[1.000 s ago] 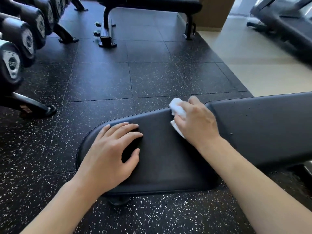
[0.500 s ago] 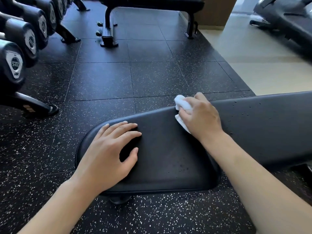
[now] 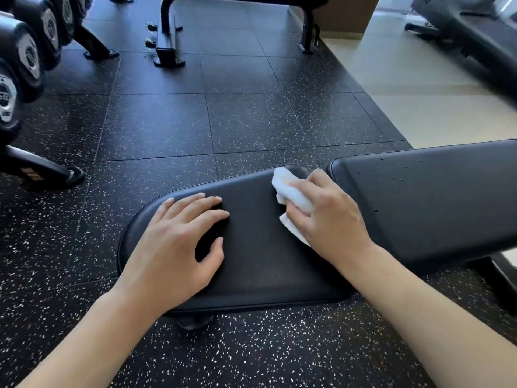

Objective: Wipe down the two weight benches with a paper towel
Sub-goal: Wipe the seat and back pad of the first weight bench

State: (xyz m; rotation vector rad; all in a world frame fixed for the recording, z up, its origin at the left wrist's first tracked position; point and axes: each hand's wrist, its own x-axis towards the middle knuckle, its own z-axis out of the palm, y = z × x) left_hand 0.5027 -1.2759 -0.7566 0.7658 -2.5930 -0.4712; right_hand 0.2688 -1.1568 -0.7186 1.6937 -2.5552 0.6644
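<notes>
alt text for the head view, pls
Right hand presses a paper towel on a black bench seat pad; left hand rests flat beside it. Droplets dot the back pad; a second bench stands behind.

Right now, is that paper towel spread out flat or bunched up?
Bunched up. The paper towel is a crumpled wad held under the right hand, pressed on the bench seat.

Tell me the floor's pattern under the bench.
Black rubber floor tiles flecked with white specks, clearest in the head view.
</notes>
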